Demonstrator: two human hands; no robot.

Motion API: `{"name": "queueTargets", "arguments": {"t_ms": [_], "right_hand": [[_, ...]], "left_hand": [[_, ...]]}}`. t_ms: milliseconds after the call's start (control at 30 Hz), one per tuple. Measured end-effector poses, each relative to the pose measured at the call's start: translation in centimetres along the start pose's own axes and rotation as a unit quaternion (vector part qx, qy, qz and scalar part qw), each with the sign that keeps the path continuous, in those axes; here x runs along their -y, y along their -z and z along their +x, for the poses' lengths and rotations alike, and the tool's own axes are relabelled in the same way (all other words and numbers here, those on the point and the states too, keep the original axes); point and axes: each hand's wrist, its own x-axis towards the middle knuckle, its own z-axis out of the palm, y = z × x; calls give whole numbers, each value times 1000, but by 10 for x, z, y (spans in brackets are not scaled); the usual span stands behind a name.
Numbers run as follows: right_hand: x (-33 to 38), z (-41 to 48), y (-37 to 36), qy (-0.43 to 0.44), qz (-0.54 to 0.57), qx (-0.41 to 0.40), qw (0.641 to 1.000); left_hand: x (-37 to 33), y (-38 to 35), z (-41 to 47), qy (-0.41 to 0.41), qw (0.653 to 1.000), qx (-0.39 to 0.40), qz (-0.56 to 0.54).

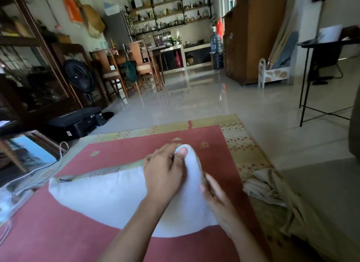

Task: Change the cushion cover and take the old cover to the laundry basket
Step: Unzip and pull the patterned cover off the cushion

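Red rug (136,142) with a yellow patterned border is spread on glossy tiled floor (194,103). White cushion insert (101,199) is laid on the rug, low centre of view, near edge curved. Crumpled beige cloth (266,185) is heaped at the rug's right border, near the insert but apart from it. Green-yellow patterned cover (109,171) is seen only as a strip along the insert's far edge, left of the hands; the insert is mostly bare. Insert's far right corner is raised and gripped by left hand (165,172): fingers curled round it, thumb (182,151) pressed on the white fabric. Right hand (218,197) is set against the insert's right edge, fingers bent. It is blurred, so grip versus mere contact cannot be told.
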Motion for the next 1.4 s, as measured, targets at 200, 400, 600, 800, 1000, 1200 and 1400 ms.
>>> {"name": "queueTargets", "arguments": {"t_ms": [200,400,600,800,1000,1200,1400], "right_hand": [[-9,13,16,29,-170,-176,969],[14,9,30,92,-187,-277,938],[-6,13,20,69,-46,-271,959],[-14,18,1,80,-38,-220,972],[-10,13,-10,108,24,-229,967],[12,9,-34,109,131,-221,960],[31,4,-50,141,101,-159,972]], "left_hand": [[-9,56,47,27,969,-94,-226],[24,80,68,101,914,-173,-352],[69,89,66,174,951,-148,-207],[90,103,61,11,984,-67,163],[69,53,16,-34,882,178,435],[55,7,-6,-168,900,245,320],[54,-4,-11,-151,959,72,229]]}}
